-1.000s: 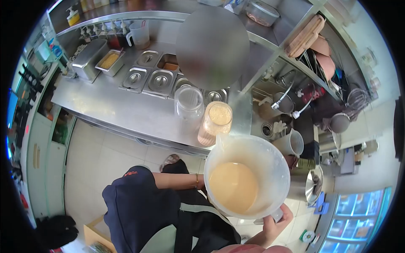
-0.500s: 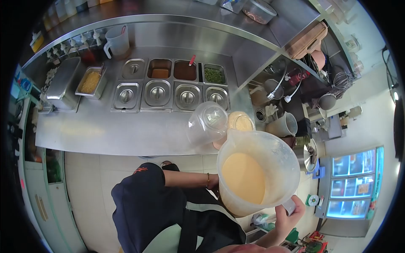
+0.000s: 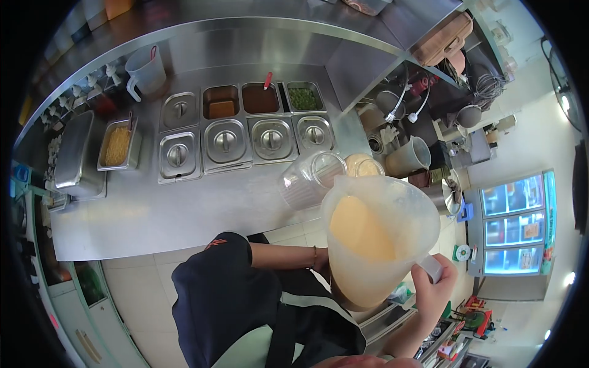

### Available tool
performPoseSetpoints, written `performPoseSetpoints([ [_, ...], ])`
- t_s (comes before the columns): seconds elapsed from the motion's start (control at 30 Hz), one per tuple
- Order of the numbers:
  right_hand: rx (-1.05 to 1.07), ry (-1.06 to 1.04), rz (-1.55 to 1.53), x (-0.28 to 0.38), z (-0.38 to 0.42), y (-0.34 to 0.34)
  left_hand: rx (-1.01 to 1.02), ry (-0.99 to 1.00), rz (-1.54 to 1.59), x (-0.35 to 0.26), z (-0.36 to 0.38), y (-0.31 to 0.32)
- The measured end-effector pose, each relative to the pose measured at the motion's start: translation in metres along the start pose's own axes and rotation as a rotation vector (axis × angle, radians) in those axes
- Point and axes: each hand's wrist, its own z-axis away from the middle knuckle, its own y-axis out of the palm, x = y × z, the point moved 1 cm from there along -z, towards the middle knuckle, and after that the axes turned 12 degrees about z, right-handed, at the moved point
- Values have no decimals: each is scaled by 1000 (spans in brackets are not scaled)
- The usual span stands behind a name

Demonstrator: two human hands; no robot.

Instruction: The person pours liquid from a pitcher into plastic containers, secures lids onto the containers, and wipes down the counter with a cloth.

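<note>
My right hand (image 3: 434,279) is wrapped round the handle of a large translucent plastic pitcher (image 3: 414,211). The pitcher is partly filled with a pale orange-yellow liquid (image 3: 359,233) and tilts away from me, spout toward the counter. Against its left side is my left hand (image 3: 321,260), its fingers mostly hidden behind the pitcher wall. Just past the spout stands a round container with pale yellow contents (image 3: 364,165), partly covered by the pitcher. Beside it, at the counter edge, is a clear plastic container (image 3: 307,184).
Lidded steel pans (image 3: 225,141) and open pans of brown sauce (image 3: 261,98) and chopped greens (image 3: 304,98) sit in the steel counter (image 3: 135,214). To the left are a pan of yellow bits (image 3: 116,146) and a measuring jug (image 3: 146,73). Another jug (image 3: 410,156) stands right.
The pitcher has tipped further, and its liquid has run up toward the spout. Both hands stay on it. My view has shifted and turned slightly.
</note>
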Motion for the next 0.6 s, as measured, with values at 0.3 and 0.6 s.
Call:
performPoseSetpoints([
  [0.3, -45, 34, 102, 21, -3, 7, 74, -97, 3, 1, 7, 2],
  [0.6, 2, 36, 138, 29, -12, 6, 230, -112, -3, 6, -4, -4],
])
